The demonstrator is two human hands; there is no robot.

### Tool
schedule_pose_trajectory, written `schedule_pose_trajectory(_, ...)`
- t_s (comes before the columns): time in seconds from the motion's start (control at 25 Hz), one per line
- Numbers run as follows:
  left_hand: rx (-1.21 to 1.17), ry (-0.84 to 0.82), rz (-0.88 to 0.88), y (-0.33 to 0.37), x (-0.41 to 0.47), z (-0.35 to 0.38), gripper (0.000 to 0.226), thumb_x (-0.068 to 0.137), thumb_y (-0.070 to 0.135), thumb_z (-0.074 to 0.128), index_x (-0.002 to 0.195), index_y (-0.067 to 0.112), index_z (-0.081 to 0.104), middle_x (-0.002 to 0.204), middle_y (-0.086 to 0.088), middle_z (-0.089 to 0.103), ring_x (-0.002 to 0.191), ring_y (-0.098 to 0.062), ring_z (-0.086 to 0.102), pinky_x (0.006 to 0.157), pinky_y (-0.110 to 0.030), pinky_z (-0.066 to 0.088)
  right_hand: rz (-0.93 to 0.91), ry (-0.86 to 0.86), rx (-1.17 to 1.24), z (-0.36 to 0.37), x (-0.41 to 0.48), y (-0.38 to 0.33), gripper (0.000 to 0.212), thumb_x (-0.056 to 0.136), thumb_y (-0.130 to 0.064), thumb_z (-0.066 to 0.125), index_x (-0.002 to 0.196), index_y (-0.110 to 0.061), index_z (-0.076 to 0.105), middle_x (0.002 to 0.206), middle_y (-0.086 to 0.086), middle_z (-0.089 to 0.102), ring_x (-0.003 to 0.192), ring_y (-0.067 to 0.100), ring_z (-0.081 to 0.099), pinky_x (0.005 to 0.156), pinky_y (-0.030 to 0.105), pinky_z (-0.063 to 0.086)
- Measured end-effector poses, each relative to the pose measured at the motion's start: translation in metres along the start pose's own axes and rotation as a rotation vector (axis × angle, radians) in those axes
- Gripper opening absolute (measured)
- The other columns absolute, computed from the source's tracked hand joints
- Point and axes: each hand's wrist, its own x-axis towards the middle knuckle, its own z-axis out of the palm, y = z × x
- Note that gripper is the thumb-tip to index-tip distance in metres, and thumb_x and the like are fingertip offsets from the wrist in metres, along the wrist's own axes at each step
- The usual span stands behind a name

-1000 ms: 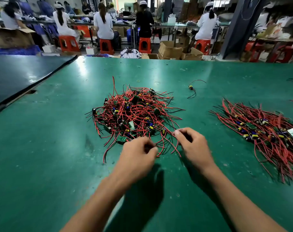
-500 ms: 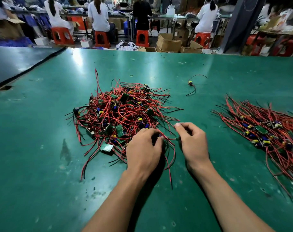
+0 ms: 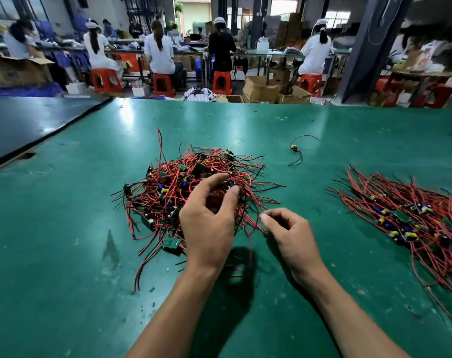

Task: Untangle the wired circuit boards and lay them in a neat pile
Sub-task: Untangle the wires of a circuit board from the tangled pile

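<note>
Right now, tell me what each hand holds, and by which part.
The right hand pinches red wires at the near edge of the tangled pile. The left hand curls over its top; whether it grips anything cannot be told.

**Sheen on the mat, gloss on the wires**

The green table mat [image 3: 64, 254] looks smooth and rubbery, with a soft sheen under the lights. It is scuffed and speckled on the near side of the tangled heap [image 3: 168, 182]. The heap is thin plastic-coated wire, red and black and slightly glossy, around small green boards with a lacquered look. Left of the heap, the dark tabletop [image 3: 25, 120] shines harder. Beyond the heap stand matt brown cardboard boxes [image 3: 261, 91] and glossy red plastic stools [image 3: 162, 82].
</note>
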Motion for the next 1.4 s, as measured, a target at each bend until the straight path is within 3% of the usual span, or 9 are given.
schedule_pose_trajectory(0.24, -0.339, -0.031, 0.040, 0.028, 0.013, 0.003, 0.023, 0.092, 0.004, 0.064, 0.113, 0.015, 0.064, 0.092, -0.005, 0.073, 0.077, -0.023, 0.073, 0.076, -0.036, 0.061, 0.010, -0.004, 0.078, -0.002, -0.001, -0.005, 0.010, 0.089, -0.012, 0.072, 0.080, -0.015, 0.074, 0.071, -0.008, 0.067, 0.066, 0.005, 0.054, 0.067, 0.021, 0.043)
schedule_pose_trajectory(0.44, -0.353, -0.319, -0.509, 0.000, -0.002, 0.016, 0.009, 0.095, 0.002, 0.057, 0.092, 0.001, 0.065, 0.072, -0.014, 0.065, 0.053, -0.020, 0.066, 0.053, -0.026, 0.056, 0.021, 0.011, 0.249, -0.006, -0.001, -0.014, 0.004, 0.090, -0.012, 0.072, 0.087, -0.015, 0.074, 0.074, -0.002, 0.066, 0.058, 0.001, 0.050, 0.055, 0.012, 0.041)
schedule_pose_trajectory(0.56, -0.200, -0.409, -0.539, -0.032, -0.016, 0.019, 0.008, 0.091, -0.001, 0.062, 0.093, 0.002, 0.069, 0.075, -0.018, 0.070, 0.057, -0.019, 0.065, 0.059, -0.033, 0.060, 0.032, -0.061, 0.225, -0.009, -0.004, -0.019, 0.009, 0.089, -0.011, 0.072, 0.097, -0.014, 0.075, 0.079, -0.001, 0.069, 0.072, 0.011, 0.059, 0.072, 0.032, 0.052)
schedule_pose_trajectory(0.68, -0.160, -0.426, -0.493, -0.048, -0.016, 0.017, 0.010, 0.089, 0.006, 0.067, 0.098, 0.007, 0.071, 0.086, -0.028, 0.070, 0.071, -0.028, 0.068, 0.073, -0.048, 0.059, 0.146, -0.197, 0.273, -0.010, -0.008, -0.023, 0.024, 0.077, -0.010, 0.069, 0.099, -0.014, 0.076, 0.095, 0.019, 0.074, 0.085, 0.037, 0.069, 0.084, 0.054, 0.057)
schedule_pose_trajectory(0.76, -0.156, -0.424, -0.472, -0.054, -0.014, 0.017, 0.008, 0.088, 0.009, 0.069, 0.093, 0.012, 0.075, 0.087, -0.023, 0.073, 0.078, -0.034, 0.070, 0.076, -0.052, 0.059, 0.171, -0.272, 0.299, -0.014, -0.010, -0.025, 0.027, 0.073, -0.007, 0.068, 0.098, -0.011, 0.076, 0.095, 0.022, 0.074, 0.082, 0.034, 0.071, 0.077, 0.045, 0.060)
schedule_pose_trajectory(0.92, -0.231, -0.480, -0.506, -0.058, -0.013, 0.015, 0.011, 0.090, 0.008, 0.067, 0.089, 0.014, 0.077, 0.086, -0.017, 0.075, 0.074, -0.028, 0.070, 0.069, -0.038, 0.058, 0.169, -0.285, 0.306, -0.017, -0.013, -0.026, 0.018, 0.085, 0.004, 0.069, 0.099, -0.006, 0.074, 0.088, 0.021, 0.073, 0.075, 0.028, 0.070, 0.071, 0.036, 0.060)
schedule_pose_trajectory(1.12, -0.241, -0.577, -0.497, -0.059, -0.012, 0.011, 0.011, 0.087, 0.005, 0.070, 0.096, 0.008, 0.076, 0.092, -0.016, 0.075, 0.080, -0.025, 0.068, 0.081, -0.042, 0.056, 0.113, -0.207, 0.160, -0.018, -0.011, -0.027, 0.012, 0.085, -0.015, 0.075, 0.090, -0.005, 0.072, 0.076, 0.006, 0.066, 0.066, 0.012, 0.056, 0.060, 0.022, 0.047)
schedule_pose_trajectory(1.28, -0.198, -0.675, -0.474, -0.056, -0.013, 0.007, 0.014, 0.084, 0.004, 0.072, 0.097, 0.007, 0.074, 0.095, -0.018, 0.074, 0.081, -0.021, 0.068, 0.078, -0.033, 0.056, 0.235, -0.107, 0.225, -0.020, -0.008, -0.032, 0.040, 0.072, -0.039, 0.077, 0.088, -0.004, 0.069, 0.055, 0.004, 0.048, 0.039, 0.009, 0.035, 0.039, 0.019, 0.027)
schedule_pose_trajectory(1.4, -0.213, -0.660, -0.501, -0.054, -0.012, 0.009, 0.008, 0.084, 0.000, 0.069, 0.091, 0.003, 0.072, 0.082, -0.013, 0.071, 0.072, -0.018, 0.064, 0.065, -0.025, 0.055, 0.277, -0.137, 0.250, -0.021, -0.009, -0.036, 0.030, 0.072, -0.041, 0.077, 0.079, -0.014, 0.066, 0.050, 0.002, 0.045, 0.035, 0.010, 0.029, 0.037, 0.016, 0.022)
